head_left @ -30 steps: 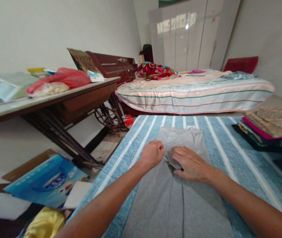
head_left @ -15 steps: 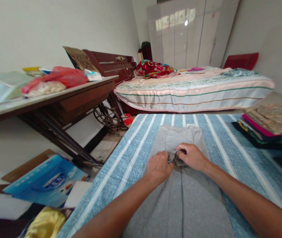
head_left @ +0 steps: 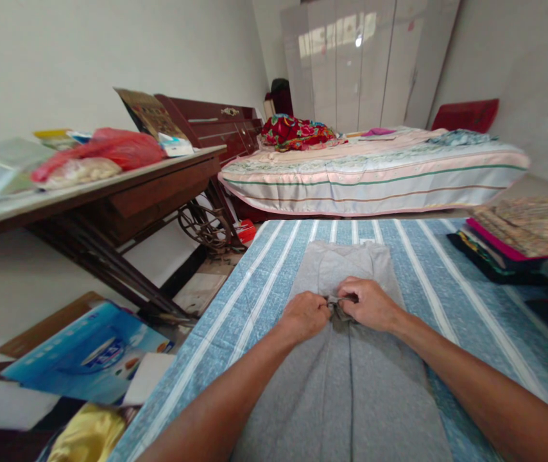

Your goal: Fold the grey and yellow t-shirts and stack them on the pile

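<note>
A grey garment [head_left: 336, 385] lies lengthwise on a blue sheet with white stripes [head_left: 428, 276], its far end toward the other bed. My left hand [head_left: 305, 316] and my right hand [head_left: 370, 303] meet over the middle of the garment. Both are closed, pinching a small bunched fold of the grey cloth between them. My forearms stretch over the near part of the garment and hide some of it.
A stack of folded patterned cloths [head_left: 519, 240] lies at the right of the sheet. A wooden sewing-machine table [head_left: 124, 192] with bags and papers stands at the left. A blue box [head_left: 86, 353] lies on the floor. Another bed [head_left: 375, 173] and a wardrobe [head_left: 365, 64] are beyond.
My left hand has come in from the garment's left part to meet my right hand. My right hand went from lying flat to pinching. The grey cloth is now bunched between them.
</note>
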The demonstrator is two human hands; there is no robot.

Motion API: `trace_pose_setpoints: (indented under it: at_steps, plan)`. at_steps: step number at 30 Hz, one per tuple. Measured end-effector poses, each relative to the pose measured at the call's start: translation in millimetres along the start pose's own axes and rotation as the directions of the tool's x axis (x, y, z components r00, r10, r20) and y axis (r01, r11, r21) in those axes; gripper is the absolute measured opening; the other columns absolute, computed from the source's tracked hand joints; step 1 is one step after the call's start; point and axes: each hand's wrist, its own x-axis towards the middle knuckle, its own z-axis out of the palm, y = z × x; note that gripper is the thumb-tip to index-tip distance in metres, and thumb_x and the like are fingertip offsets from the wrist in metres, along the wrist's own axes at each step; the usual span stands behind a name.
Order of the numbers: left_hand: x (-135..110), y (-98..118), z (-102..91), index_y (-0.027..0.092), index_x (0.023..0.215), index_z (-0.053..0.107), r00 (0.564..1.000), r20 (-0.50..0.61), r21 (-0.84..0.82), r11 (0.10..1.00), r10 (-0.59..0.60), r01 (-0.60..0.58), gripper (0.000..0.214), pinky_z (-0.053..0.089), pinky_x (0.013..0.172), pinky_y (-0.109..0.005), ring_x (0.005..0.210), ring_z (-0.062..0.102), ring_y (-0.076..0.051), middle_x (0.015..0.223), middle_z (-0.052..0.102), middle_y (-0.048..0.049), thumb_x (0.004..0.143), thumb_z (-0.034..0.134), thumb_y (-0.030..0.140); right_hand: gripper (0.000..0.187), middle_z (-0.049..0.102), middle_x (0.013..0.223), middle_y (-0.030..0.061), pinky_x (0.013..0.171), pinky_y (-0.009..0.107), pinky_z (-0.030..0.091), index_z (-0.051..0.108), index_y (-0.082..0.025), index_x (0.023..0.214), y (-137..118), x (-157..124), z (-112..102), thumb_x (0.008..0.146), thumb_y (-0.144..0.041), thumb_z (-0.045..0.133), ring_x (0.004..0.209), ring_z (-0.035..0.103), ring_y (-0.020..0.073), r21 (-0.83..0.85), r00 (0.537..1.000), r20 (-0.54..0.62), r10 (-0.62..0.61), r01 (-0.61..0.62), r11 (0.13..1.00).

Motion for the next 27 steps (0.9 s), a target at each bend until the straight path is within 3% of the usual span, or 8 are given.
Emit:
trace_pose_setpoints:
  at_steps: [2, 5, 11, 16, 23, 27]
  plan:
    - [-0.1, -4.1, 0.3, 0.019, 0.086, 0.072, 0.997, 0.025, -0.025, 0.997, 0.068, -0.067, 0.034, 0.043, 0.068, -0.021, 0.078, 0.062, -0.015, 0.081, 0.07, -0.0023, 0.076, 0.04, 0.014, 0.014, 0.058, 0.073, 0.001, 0.064, 0.023, 0.038, 0.058, -0.018, 0.059, 0.1, 0.0, 0.2, 0.069, -0.013, 0.05, 0.069, 0.055, 0.0128, -0.005, 1.0, 0.019, -0.011, 0.011, 1.0]
    - [-1.8, -9.0, 6.6, 0.021, 0.089, 0.071, 0.994, -0.054, -0.014, 0.995, 0.095, -0.096, 0.033, 0.043, 0.073, -0.023, 0.084, 0.062, -0.016, 0.087, 0.07, -0.0025, 0.075, 0.043, 0.011, 0.016, 0.063, 0.083, 0.0031, 0.069, 0.024, 0.04, 0.062, -0.018, 0.061, 0.9, -0.1, 0.4, 0.07, -0.013, 0.05, 0.076, 0.057, 0.0137, -0.014, 0.999, 0.041, -0.015, 0.015, 1.0]
    - [-7.1, -10.3, 20.0, 0.021, 0.087, 0.063, 0.979, -0.201, -0.043, 0.998, 0.027, -0.036, 0.015, 0.041, 0.064, -0.023, 0.076, 0.061, -0.017, 0.081, 0.066, -0.0016, 0.075, 0.054, 0.022, 0.02, 0.065, 0.094, 0.004, 0.077, 0.025, 0.041, 0.068, -0.02, 0.064, -0.4, -1.4, -0.8, 0.073, -0.014, 0.051, 0.086, 0.059, 0.0151, -0.104, 0.993, 0.113, -0.03, 0.041, 0.994]
    - [-8.1, -7.7, 20.1, 0.018, 0.104, 0.053, 0.978, -0.207, -0.053, 0.998, -0.036, 0.026, 0.03, 0.04, 0.061, -0.025, 0.072, 0.061, -0.018, 0.077, 0.064, -0.0014, 0.076, 0.056, 0.03, 0.02, 0.065, 0.095, 0.0041, 0.077, 0.026, 0.041, 0.07, -0.022, 0.071, -5.4, -3.2, -1.5, 0.078, -0.02, 0.052, 0.09, 0.058, 0.0164, -0.209, 0.981, 0.185, -0.06, 0.099, 0.973]
    - [-9.5, -15.9, 15.1, 0.023, 0.103, 0.055, 0.957, -0.181, 0.074, 0.973, 0.227, -0.217, 0.026, 0.041, 0.067, -0.025, 0.078, 0.058, -0.017, 0.087, 0.061, -0.0019, 0.078, 0.053, 0.025, 0.017, 0.061, 0.082, 0.004, 0.071, 0.026, 0.038, 0.069, -0.02, 0.075, -10.3, -5.3, -1.5, 0.079, -0.025, 0.054, 0.08, 0.055, 0.016, -0.32, 0.964, 0.246, -0.099, 0.178, 0.931]
    - [-14.1, -18.8, 10.6, 0.023, 0.097, 0.06, 0.95, -0.164, 0.134, 0.96, 0.267, -0.246, 0.021, 0.04, 0.065, -0.025, 0.074, 0.057, -0.017, 0.083, 0.058, -0.0021, 0.078, 0.051, 0.025, 0.021, 0.06, 0.078, 0.003, 0.068, 0.025, 0.036, 0.068, -0.02, 0.074, -9.5, -4.3, -3.1, 0.083, -0.029, 0.051, 0.077, 0.055, 0.0149, -0.284, 0.964, 0.248, -0.101, 0.172, 0.943]
